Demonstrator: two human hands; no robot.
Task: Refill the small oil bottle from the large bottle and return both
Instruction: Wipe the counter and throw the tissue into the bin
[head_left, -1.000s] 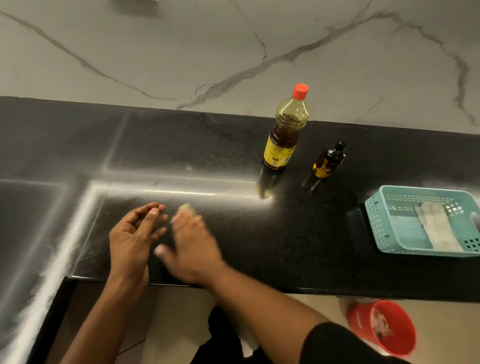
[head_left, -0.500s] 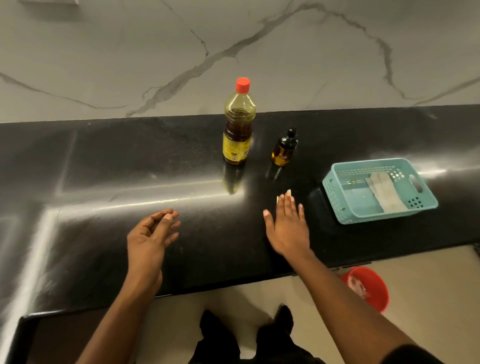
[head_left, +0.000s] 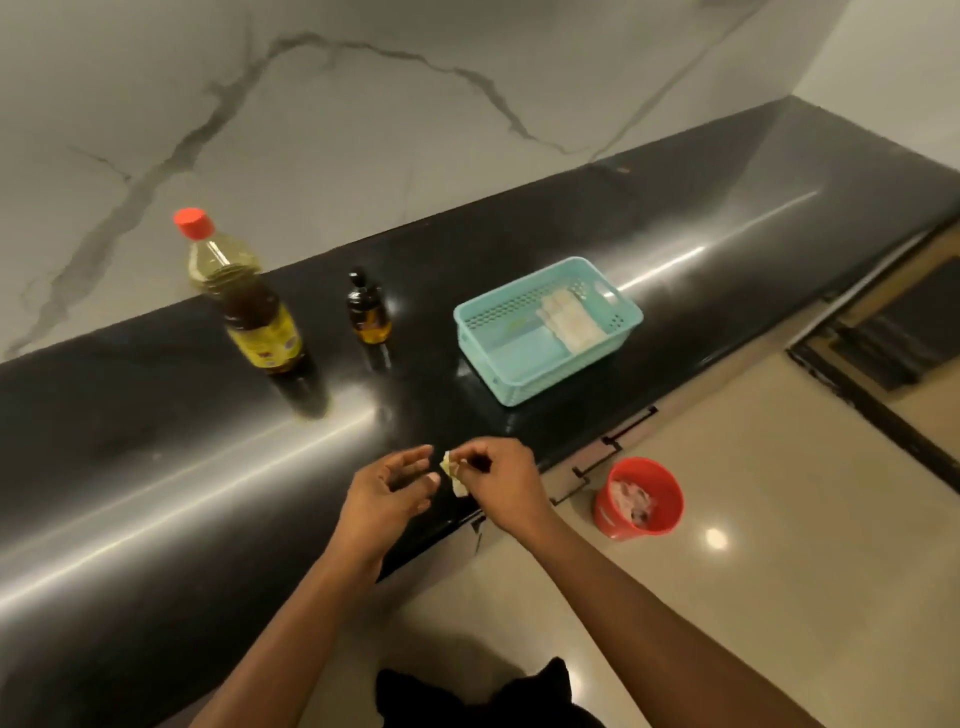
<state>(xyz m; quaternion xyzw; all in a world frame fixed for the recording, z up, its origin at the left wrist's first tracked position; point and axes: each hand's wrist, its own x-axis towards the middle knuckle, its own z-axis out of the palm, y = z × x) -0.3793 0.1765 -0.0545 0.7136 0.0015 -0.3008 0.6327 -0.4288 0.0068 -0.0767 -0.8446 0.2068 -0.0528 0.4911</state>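
Observation:
The large oil bottle (head_left: 244, 296), with a red cap and yellow label, stands upright at the back of the black counter (head_left: 156, 467). Just to its right stands the small amber bottle (head_left: 368, 312) with a black top. Both are capped and untouched. Near the counter's front edge my right hand (head_left: 501, 480) pinches a small crumpled pale tissue (head_left: 453, 472). My left hand (head_left: 392, 491) hovers beside it, fingers apart, almost touching the tissue.
A teal plastic basket (head_left: 550, 374) holding folded white cloths sits on the counter right of the bottles. A red bin (head_left: 638, 496) with scraps inside stands on the floor below the counter edge. A marble wall backs the counter.
The view has swung right. My right hand, flat on the counter half a second ago, now holds a crumpled tissue, and my left hand has come up close to it.

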